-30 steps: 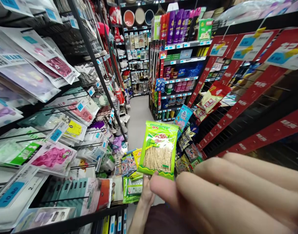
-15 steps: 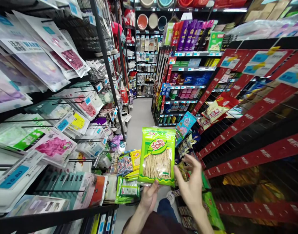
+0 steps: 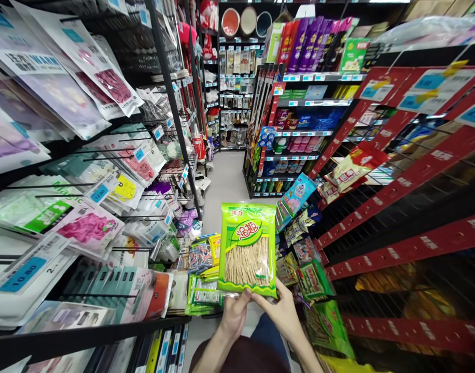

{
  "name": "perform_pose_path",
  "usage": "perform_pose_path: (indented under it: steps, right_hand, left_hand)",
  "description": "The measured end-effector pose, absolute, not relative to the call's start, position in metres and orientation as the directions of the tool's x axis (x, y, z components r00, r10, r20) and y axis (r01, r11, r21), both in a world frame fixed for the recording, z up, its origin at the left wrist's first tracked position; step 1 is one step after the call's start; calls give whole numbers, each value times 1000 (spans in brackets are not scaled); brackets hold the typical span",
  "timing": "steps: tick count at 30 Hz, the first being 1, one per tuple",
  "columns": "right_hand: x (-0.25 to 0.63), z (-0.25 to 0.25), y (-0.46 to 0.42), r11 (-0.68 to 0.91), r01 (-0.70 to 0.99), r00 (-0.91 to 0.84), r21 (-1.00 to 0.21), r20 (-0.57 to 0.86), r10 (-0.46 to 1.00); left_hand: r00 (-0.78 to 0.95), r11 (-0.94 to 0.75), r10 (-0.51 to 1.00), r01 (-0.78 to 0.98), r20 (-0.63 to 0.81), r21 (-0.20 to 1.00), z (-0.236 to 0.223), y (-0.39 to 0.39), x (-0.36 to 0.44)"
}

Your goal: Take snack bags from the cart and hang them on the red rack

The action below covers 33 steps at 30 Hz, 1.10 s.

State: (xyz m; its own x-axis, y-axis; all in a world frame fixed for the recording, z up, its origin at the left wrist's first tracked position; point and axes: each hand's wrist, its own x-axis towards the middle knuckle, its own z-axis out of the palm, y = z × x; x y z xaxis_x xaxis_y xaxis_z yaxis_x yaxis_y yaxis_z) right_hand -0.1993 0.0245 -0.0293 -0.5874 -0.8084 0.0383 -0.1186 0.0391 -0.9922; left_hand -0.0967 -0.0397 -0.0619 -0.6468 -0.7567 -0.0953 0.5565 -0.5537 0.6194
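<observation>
At the left of the frame, packets with pale lilac and magenta prints (image 3: 84, 228) hang from black metal hooks; the rack's shelf edge with a blue price label reading 10.80 (image 3: 23, 274) runs in the lower left. Between that rack and the centre, small green, yellow and white plastic packets (image 3: 204, 290) lie just left of the held bag.

At lower centre, the bare left hand (image 3: 235, 313) grips the bottom edge of the bright green plastic bag with a clear window full of thin beige strips (image 3: 248, 259), its thumb on the front. The bag is upright, its printed face toward the camera, directly above both hands. The bare right hand (image 3: 278, 308) pinches the same bottom edge toward the right corner, thumb also in front, the two thumb tips close together. Both hands are closed narrowly on the bag.

Right of the bag, a light blue packet (image 3: 297, 197) leans outward, and more green packets (image 3: 325, 321) hang below it. Red shelf strips with white print (image 3: 408, 181) slant across the right side.
</observation>
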Motion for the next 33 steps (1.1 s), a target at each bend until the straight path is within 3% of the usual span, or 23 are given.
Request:
perform_pose_path:
  steps: [7, 16, 33]
  right_hand:
    - [-182, -39, 22, -11, 151, -604, -988, -83, -793]
    - [-186, -24, 6, -39, 98, -591, -994, -27, -806]
    - [-180, -51, 12, -11, 103, -679, -995, -62, -732]
  left_hand:
    - [-604, -547, -781, 543, -156, 637, -68, -39, -90]
    - [-596, -496, -802, 616, -49, 612, -58, -51, -94]
    - [-562, -453, -823, 569, -77, 687, -65, -47, -91]
